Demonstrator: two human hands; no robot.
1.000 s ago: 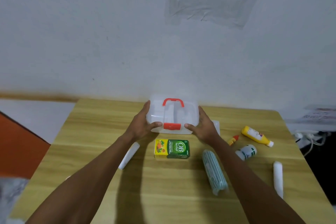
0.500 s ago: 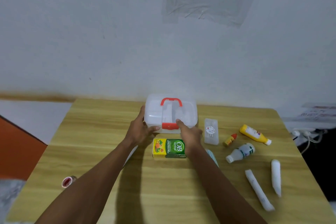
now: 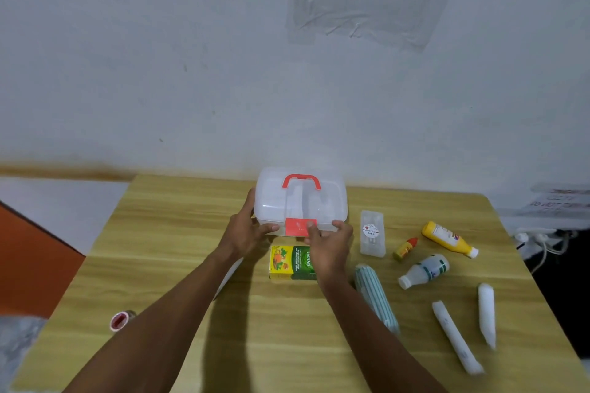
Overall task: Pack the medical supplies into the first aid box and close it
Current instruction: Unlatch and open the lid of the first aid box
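A translucent white first aid box (image 3: 271,198) with a red handle and a red front latch (image 3: 295,226) stands closed at the back of the wooden table (image 3: 287,344). My left hand (image 3: 244,231) grips its left front corner. My right hand (image 3: 329,244) rests at the front, thumb on the latch and fingers along the lower edge. A green and yellow herbal box (image 3: 289,262) lies just in front, partly under my right wrist.
To the right lie a clear cling film case (image 3: 372,233), a small red-capped bottle (image 3: 405,248), a yellow bottle (image 3: 448,239), a white bottle (image 3: 424,270), a striped roll (image 3: 376,297) and two white rolls (image 3: 455,337). A red tape roll (image 3: 119,321) sits at left.
My right hand has left the box's right side and come to the front, its thumb now on the red latch. The left hand stays on the left corner.
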